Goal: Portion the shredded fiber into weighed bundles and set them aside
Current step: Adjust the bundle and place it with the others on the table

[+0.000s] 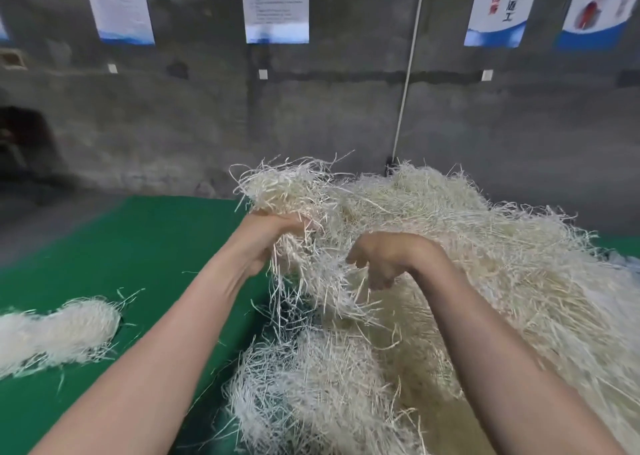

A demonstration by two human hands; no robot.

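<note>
Left hand (273,233) grips a tuft of shredded fiber (287,184), right hand (384,260) curled, hold unclear; poster (498,4) writing blurred.

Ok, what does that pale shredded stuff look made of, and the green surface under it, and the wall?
Shredded fiber: thin, flat cream strips, matte; paper or plant fiber, can't tell which.
Green surface: smooth, matte, even colour; probably a felt or vinyl cover.
Wall: grey, blotchy, rough; likely bare concrete or render.
</note>
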